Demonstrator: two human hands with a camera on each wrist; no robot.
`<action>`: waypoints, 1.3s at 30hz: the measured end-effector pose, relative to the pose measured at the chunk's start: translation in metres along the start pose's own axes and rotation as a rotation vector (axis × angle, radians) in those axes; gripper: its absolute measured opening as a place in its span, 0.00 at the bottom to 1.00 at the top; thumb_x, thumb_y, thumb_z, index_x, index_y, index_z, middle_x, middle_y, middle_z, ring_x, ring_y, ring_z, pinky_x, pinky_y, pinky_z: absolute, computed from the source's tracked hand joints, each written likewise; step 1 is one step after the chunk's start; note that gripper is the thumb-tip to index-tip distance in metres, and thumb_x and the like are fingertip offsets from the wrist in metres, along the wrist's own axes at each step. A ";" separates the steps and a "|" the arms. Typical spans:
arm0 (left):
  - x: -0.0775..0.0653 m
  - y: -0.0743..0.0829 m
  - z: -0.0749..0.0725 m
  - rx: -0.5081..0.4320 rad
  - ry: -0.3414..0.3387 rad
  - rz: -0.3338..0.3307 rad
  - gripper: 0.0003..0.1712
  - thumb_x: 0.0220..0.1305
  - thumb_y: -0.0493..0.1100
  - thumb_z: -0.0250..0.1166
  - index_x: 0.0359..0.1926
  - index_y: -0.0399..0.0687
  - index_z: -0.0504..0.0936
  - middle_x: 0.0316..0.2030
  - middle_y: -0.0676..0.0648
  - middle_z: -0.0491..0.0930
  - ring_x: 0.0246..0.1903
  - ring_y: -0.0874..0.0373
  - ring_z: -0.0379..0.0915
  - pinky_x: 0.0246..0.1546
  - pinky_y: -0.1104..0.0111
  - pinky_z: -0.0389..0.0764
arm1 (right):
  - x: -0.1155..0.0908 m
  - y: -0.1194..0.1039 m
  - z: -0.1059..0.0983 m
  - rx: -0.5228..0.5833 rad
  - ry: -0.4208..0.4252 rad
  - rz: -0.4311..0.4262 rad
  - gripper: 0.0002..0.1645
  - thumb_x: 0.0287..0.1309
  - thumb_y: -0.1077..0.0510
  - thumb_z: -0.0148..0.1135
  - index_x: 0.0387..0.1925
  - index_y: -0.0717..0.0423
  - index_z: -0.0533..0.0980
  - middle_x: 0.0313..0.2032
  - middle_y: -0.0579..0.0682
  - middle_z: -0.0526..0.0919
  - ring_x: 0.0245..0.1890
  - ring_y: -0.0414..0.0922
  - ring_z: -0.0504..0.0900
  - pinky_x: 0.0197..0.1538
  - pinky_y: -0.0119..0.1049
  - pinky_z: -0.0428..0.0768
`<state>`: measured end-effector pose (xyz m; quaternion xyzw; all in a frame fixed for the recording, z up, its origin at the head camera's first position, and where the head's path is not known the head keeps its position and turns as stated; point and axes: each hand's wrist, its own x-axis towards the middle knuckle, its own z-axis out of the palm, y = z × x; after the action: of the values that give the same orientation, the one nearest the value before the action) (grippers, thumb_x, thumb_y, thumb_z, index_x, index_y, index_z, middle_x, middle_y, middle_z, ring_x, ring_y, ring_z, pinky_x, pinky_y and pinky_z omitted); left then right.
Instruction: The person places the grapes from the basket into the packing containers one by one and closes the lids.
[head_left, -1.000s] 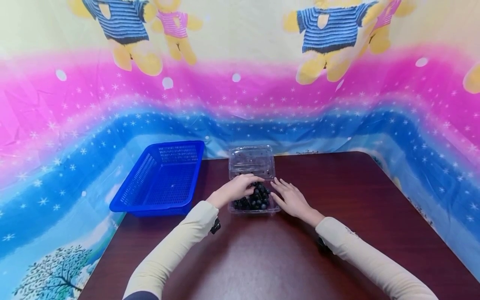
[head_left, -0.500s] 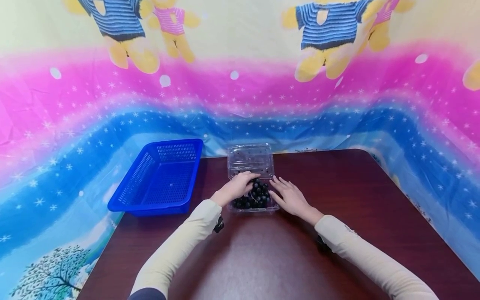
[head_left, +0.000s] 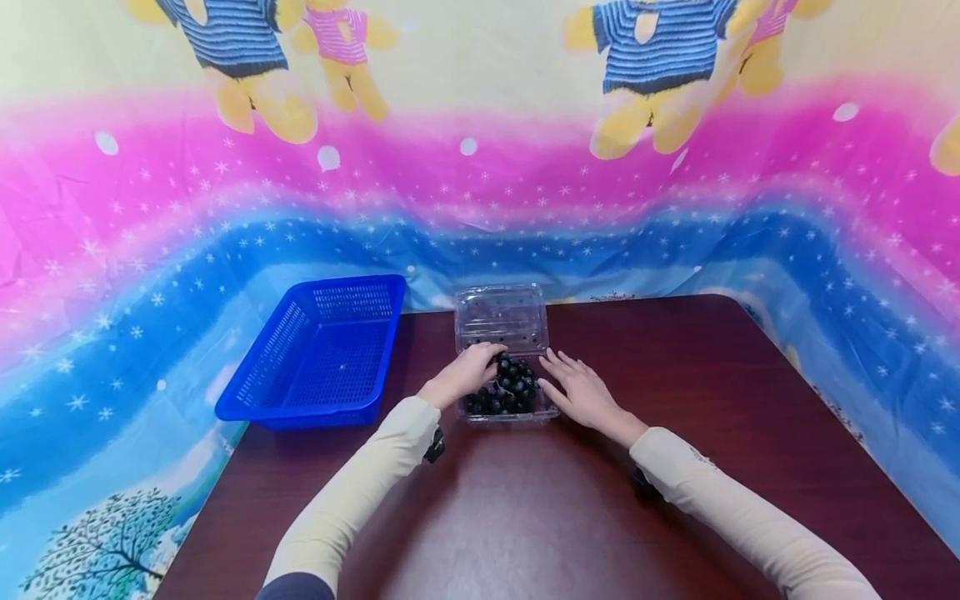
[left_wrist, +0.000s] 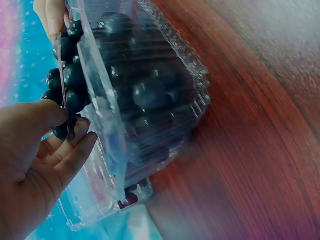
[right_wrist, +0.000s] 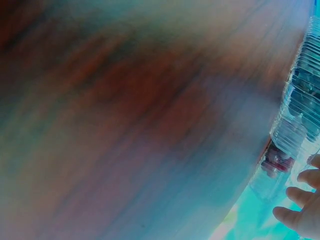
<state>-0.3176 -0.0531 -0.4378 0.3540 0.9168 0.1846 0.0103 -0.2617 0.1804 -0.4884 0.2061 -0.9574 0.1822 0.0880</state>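
A clear plastic clamshell box (head_left: 517,417) stands on the table with its lid raised at the back and dark grapes (head_left: 516,387) inside. My left hand (head_left: 468,369) reaches over the box's left side. In the left wrist view, this hand (left_wrist: 30,155) pinches the stem of the grape bunch (left_wrist: 75,80) between thumb and fingers, with part of the bunch above the rim. At the box's right edge lies my right hand (head_left: 588,398), its fingers spread and fairly straight. The right wrist view catches only the fingers (right_wrist: 287,216) beside the ribbed plastic wall.
A blue plastic basket (head_left: 341,367) with perforated sides sits to the left of the box, with nothing in it. The dark reddish-brown table (head_left: 712,375) extends right and toward me. Behind it hangs a printed cloth (head_left: 480,196).
My left hand has shifted slightly left and its fingers have drawn in, so more of the grapes show. My right hand stays at the box's right edge. The head view has tilted a little.
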 end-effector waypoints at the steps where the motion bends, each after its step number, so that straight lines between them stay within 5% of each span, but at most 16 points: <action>1: 0.000 -0.001 0.001 0.000 -0.003 -0.004 0.23 0.63 0.33 0.52 0.60 0.35 0.70 0.51 0.39 0.76 0.37 0.55 0.73 0.40 0.65 0.74 | 0.000 0.000 0.000 -0.001 -0.001 0.000 0.33 0.68 0.41 0.42 0.68 0.52 0.59 0.69 0.53 0.57 0.69 0.52 0.54 0.67 0.55 0.54; 16: -0.006 -0.004 0.011 0.061 0.006 -0.120 0.22 0.67 0.38 0.52 0.61 0.37 0.69 0.54 0.39 0.75 0.44 0.53 0.75 0.44 0.64 0.76 | 0.001 -0.001 -0.001 -0.006 -0.002 -0.007 0.32 0.68 0.42 0.43 0.68 0.51 0.59 0.69 0.53 0.57 0.69 0.53 0.55 0.67 0.55 0.54; 22: -0.010 -0.004 0.012 0.018 0.019 -0.147 0.22 0.68 0.39 0.52 0.61 0.37 0.70 0.55 0.40 0.75 0.31 0.55 0.75 0.38 0.66 0.73 | 0.001 -0.002 0.000 -0.005 -0.011 0.003 0.33 0.68 0.42 0.42 0.68 0.51 0.58 0.69 0.53 0.57 0.69 0.53 0.54 0.67 0.55 0.54; 29: -0.017 -0.002 0.014 -0.027 0.082 -0.159 0.20 0.67 0.41 0.56 0.58 0.40 0.74 0.52 0.42 0.77 0.36 0.58 0.78 0.35 0.70 0.73 | 0.002 -0.002 0.001 -0.012 -0.016 0.018 0.34 0.68 0.39 0.39 0.69 0.51 0.57 0.69 0.52 0.56 0.70 0.51 0.53 0.67 0.54 0.54; 35: -0.020 -0.001 0.018 -0.008 0.141 -0.139 0.14 0.66 0.40 0.56 0.49 0.39 0.80 0.41 0.44 0.83 0.37 0.56 0.80 0.40 0.65 0.78 | 0.001 -0.002 0.001 -0.008 -0.019 0.015 0.35 0.68 0.39 0.38 0.69 0.51 0.56 0.69 0.52 0.55 0.69 0.52 0.54 0.67 0.55 0.54; 39: -0.020 -0.001 0.021 0.020 0.141 -0.138 0.07 0.65 0.37 0.56 0.31 0.41 0.78 0.24 0.47 0.77 0.24 0.58 0.72 0.30 0.66 0.74 | 0.001 -0.002 0.001 -0.005 -0.021 0.019 0.35 0.68 0.39 0.38 0.69 0.51 0.57 0.69 0.52 0.55 0.69 0.52 0.54 0.67 0.54 0.54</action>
<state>-0.3004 -0.0602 -0.4600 0.2760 0.9394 0.1985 -0.0451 -0.2616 0.1780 -0.4886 0.1985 -0.9607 0.1786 0.0766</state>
